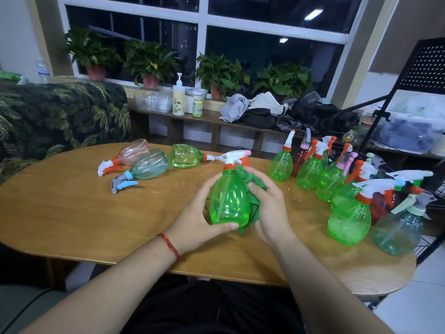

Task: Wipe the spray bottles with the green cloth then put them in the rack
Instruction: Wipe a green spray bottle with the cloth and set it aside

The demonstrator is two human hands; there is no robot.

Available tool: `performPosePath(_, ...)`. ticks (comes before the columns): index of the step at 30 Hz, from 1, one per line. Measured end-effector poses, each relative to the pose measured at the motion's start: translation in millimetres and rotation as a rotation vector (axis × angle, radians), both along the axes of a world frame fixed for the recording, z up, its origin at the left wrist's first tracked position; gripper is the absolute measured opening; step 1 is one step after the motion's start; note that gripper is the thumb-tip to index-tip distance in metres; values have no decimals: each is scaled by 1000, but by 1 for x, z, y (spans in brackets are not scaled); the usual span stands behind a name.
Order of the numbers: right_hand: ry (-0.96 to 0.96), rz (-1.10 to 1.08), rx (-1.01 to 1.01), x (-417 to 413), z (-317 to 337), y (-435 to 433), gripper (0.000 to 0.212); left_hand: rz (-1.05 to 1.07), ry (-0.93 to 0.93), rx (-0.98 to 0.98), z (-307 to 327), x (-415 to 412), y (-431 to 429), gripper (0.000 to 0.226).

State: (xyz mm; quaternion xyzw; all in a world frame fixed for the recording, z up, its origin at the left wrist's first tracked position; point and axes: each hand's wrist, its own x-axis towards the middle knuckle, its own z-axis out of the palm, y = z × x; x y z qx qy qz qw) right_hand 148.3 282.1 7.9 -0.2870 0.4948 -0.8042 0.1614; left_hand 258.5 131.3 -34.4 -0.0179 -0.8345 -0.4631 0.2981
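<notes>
A green spray bottle with a white and orange trigger head stands upright above the wooden table. My left hand grips its lower left side, thumb across the base. My right hand holds the bunched green cloth against the bottle's right side. Three bottles lie on their sides at the far left: a pink one, a pale blue one and a green one. Several upright bottles crowd the right side of the table.
A black wire rack stands at the right edge beyond the upright bottles. A low shelf behind the table carries potted plants, a pump bottle, containers and piled clothes. A leaf-patterned sofa is at the left.
</notes>
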Motion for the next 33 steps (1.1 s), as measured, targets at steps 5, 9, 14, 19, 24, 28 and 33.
performPosePath(5,298,-109,167,-6,11,-4,40,46,6,-42,-4,-4,1,117)
performPosePath(9,303,-41,220,-13,22,-10,38,91,38,-59,-4,-5,-5,120)
performPosePath(14,318,-26,246,-9,19,-11,38,94,47,-60,-7,-6,-5,120)
performPosePath(19,614,-168,285,2,-3,-3,46,236,99,12,-7,-9,-7,117)
performPosePath(24,882,-248,295,15,-36,12,48,321,96,94,-8,-12,-17,113)
performPosePath(28,1002,-303,322,13,-39,16,46,329,70,74,-10,-14,-14,112)
performPosePath(33,1117,-323,375,12,-20,8,45,281,83,-11,-9,-12,-9,113)
